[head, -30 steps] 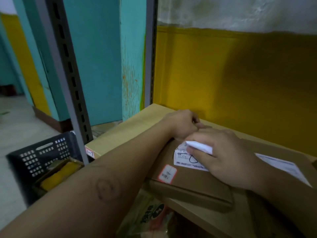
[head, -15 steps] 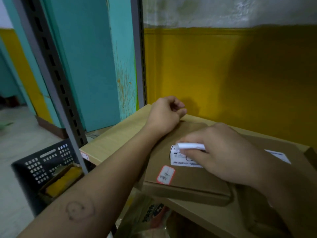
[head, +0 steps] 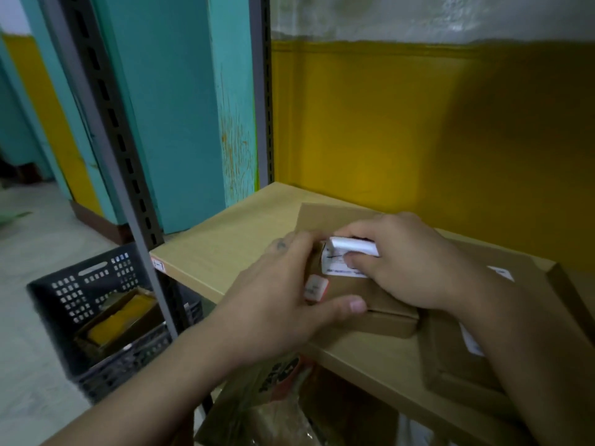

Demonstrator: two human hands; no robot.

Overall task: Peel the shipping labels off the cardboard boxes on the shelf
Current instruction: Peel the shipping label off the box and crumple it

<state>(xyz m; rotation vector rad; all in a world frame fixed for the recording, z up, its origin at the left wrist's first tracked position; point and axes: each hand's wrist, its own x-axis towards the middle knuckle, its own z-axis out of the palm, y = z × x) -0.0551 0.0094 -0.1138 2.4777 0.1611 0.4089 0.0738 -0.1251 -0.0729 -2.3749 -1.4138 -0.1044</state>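
Note:
A flat brown cardboard box [head: 335, 220] lies on the wooden shelf [head: 225, 243]. Its white shipping label [head: 341, 268] is partly lifted and curled into a roll at the top edge. My right hand [head: 409, 265] pinches the rolled part of the label between thumb and fingers. My left hand [head: 283, 304] grips the box's near left corner, thumb along its front edge. A small white sticker with a red border [head: 315, 287] sits on the box beside my left fingers. Another box [head: 515, 278] with a white label [head: 500, 272] lies to the right, partly hidden by my right forearm.
A grey slotted shelf upright [head: 106, 149] stands at the left. A black plastic crate [head: 87, 304] with a yellow item sits on the floor beside it. Bagged goods [head: 273, 400] lie on the level below. A yellow wall backs the shelf.
My left hand moved from the box's far left corner to its near left corner. My right hand rolled the label further up off the box.

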